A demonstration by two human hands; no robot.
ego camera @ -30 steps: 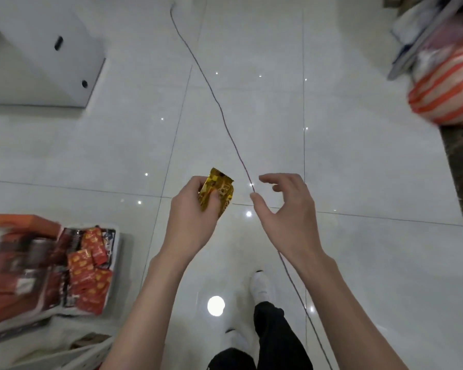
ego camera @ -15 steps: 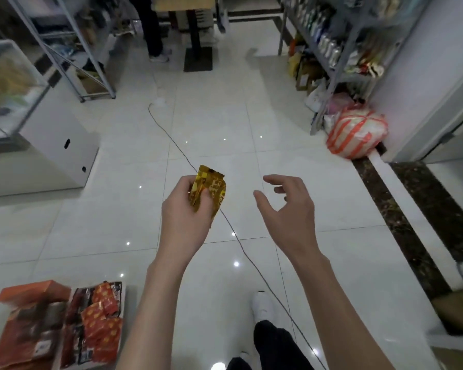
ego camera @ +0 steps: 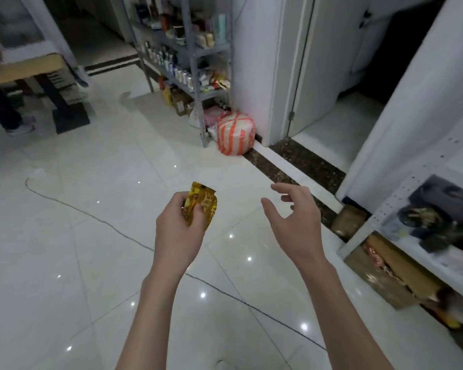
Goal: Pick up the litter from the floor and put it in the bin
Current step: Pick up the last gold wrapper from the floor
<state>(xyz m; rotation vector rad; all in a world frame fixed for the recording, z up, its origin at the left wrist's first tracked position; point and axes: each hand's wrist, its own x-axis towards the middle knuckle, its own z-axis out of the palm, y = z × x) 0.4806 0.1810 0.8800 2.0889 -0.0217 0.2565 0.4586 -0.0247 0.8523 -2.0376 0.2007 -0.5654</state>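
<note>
Two bare hands are held out over the white tiled floor [ego camera: 91,249]. The left hand [ego camera: 175,231] grips a crumpled gold wrapper [ego camera: 206,206]. Its fingers [ego camera: 178,198] curl round the wrapper's left edge and the thumb presses on its front. This puts the wrapper up in the air, well clear of the floor, with its top end sticking out above the hand. The right hand [ego camera: 297,222] holds nothing. It hangs to the right of the left hand, apart from it and from the wrapper, with its fingers [ego camera: 282,187] loosely bent and spread and the thumb out to the side.

A thin dark cord [ego camera: 112,227] lies on the floor. It runs in from the left, passes under both forearms and goes on toward the lower right. Farther off, a white bag with orange stripes [ego camera: 235,134] sits on the floor at the foot of a metal rack [ego camera: 195,84], close to a white wall. The rack's shelves are crowded with bottles and packets too small to make out. A dark stone strip [ego camera: 292,166] crosses the floor from beside the bag, along an open doorway. At the right edge stands a white shelf unit [ego camera: 380,209] holding dark, blurred items. At the far left, a second person's legs [ego camera: 0,108] and shoes show.
</note>
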